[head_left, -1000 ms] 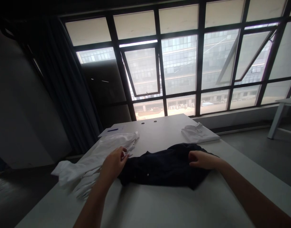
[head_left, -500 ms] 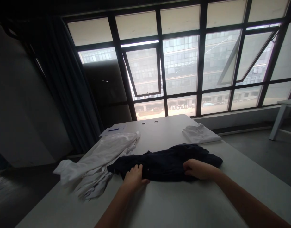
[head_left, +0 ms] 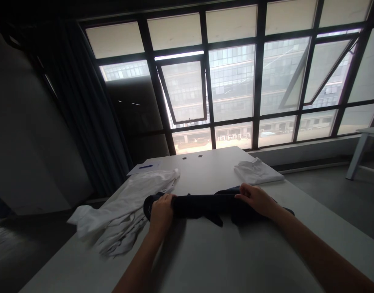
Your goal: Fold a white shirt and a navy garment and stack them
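Left hand (head_left: 161, 214) clasping end of rolled dark garment (head_left: 202, 206); right hand (head_left: 256, 199) clasping other end; white garment (head_left: 120, 207) just beside.

Dark garment (head_left: 202, 206), its ends and folds partly hidden under the left hand (head_left: 161, 212) and right hand (head_left: 255, 199). Sheet of paper (head_left: 144, 169) at the desk's (head_left: 211, 171) far left corner: any markings too small to read. Side table (head_left: 365, 138) cut off by the right edge.

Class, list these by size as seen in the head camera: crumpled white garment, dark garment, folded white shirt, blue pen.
1. Crumpled white garment
2. Dark garment and folded white shirt: too close to rank, since the dark one lies nearer the camera
3. Blue pen
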`<state>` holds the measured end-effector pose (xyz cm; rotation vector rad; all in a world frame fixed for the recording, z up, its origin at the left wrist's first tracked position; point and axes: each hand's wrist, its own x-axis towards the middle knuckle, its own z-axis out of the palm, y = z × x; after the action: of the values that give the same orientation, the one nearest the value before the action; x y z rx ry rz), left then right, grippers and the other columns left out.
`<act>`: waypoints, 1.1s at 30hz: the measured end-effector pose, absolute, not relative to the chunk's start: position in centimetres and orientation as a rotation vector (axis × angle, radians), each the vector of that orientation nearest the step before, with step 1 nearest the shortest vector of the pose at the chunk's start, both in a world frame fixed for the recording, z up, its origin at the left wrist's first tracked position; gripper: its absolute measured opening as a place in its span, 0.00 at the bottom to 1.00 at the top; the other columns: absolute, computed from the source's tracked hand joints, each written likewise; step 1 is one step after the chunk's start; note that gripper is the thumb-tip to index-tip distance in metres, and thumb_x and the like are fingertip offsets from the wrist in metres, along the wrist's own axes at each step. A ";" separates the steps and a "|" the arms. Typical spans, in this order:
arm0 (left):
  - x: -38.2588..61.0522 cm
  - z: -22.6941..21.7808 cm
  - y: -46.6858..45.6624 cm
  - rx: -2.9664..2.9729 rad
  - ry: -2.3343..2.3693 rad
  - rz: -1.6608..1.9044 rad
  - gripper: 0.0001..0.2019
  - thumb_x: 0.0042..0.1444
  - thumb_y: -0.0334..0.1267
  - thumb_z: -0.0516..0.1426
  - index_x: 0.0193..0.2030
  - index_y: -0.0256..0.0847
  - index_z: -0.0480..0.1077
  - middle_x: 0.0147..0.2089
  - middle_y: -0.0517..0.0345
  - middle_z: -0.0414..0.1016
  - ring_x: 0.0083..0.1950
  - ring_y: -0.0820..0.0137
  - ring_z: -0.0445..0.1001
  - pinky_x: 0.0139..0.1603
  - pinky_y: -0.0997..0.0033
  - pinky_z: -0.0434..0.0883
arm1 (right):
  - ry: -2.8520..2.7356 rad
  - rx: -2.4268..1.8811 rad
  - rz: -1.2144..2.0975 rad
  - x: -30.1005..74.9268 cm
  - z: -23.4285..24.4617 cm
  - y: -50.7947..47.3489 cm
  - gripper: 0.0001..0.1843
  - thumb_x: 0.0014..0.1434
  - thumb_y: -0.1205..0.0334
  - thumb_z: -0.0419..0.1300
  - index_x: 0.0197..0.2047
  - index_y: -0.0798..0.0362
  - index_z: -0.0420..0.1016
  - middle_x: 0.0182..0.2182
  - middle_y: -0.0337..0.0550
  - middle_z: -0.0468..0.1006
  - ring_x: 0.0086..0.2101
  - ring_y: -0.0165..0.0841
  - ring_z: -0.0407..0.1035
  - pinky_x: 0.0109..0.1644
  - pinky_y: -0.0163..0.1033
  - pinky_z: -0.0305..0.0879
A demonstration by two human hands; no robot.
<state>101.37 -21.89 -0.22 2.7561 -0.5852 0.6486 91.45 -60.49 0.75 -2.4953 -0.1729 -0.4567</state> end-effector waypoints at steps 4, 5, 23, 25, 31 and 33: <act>101.3 2.7 -20.8 2.584 -0.601 0.711 0.13 0.69 0.39 0.46 0.46 0.45 0.71 0.42 0.53 0.79 0.45 0.59 0.76 0.47 0.63 0.65 | -0.140 -2.523 -0.580 91.1 1.7 -61.2 0.19 0.64 0.41 0.55 0.33 0.47 0.66 0.26 0.39 0.76 0.27 0.34 0.65 0.33 0.39 0.58; 101.3 3.1 -20.6 2.565 -0.587 0.726 0.13 0.69 0.41 0.46 0.46 0.45 0.71 0.41 0.54 0.79 0.43 0.59 0.76 0.47 0.63 0.65 | -0.140 -2.528 -0.605 91.1 1.8 -61.1 0.18 0.65 0.42 0.54 0.34 0.47 0.66 0.27 0.40 0.77 0.28 0.34 0.66 0.34 0.39 0.59; 97.4 -5.9 -27.5 2.710 -1.086 0.069 0.21 0.60 0.48 0.61 0.59 0.49 0.69 0.57 0.50 0.72 0.59 0.52 0.68 0.60 0.54 0.66 | -0.252 -2.796 -0.064 91.3 -2.3 -59.7 0.24 0.53 0.42 0.66 0.46 0.50 0.77 0.52 0.52 0.73 0.50 0.49 0.68 0.52 0.49 0.65; 97.9 -6.6 -27.8 2.706 -1.044 0.066 0.20 0.62 0.45 0.58 0.61 0.49 0.68 0.57 0.51 0.72 0.60 0.53 0.67 0.60 0.55 0.66 | -0.228 -2.804 0.139 91.2 -3.1 -59.6 0.40 0.42 0.38 0.71 0.55 0.48 0.75 0.63 0.55 0.65 0.59 0.59 0.61 0.60 0.58 0.60; 98.3 -6.8 -28.3 2.762 -1.036 0.091 0.11 0.64 0.34 0.52 0.46 0.47 0.75 0.51 0.50 0.75 0.57 0.56 0.71 0.56 0.58 0.69 | -0.164 -2.823 0.283 91.4 -5.2 -59.0 0.44 0.47 0.48 0.70 0.66 0.48 0.68 0.72 0.57 0.52 0.65 0.65 0.53 0.65 0.67 0.51; 98.3 -6.2 -27.8 2.656 -1.021 0.187 0.12 0.64 0.33 0.49 0.46 0.46 0.74 0.51 0.50 0.75 0.55 0.57 0.73 0.54 0.59 0.69 | -0.191 -2.833 0.120 91.6 -4.8 -59.3 0.25 0.57 0.58 0.61 0.59 0.48 0.75 0.68 0.53 0.61 0.61 0.56 0.62 0.63 0.59 0.57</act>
<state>98.27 -27.80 -6.23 2.6563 -1.0206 0.1875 91.58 -59.30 -4.79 -2.8328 -0.1913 0.1201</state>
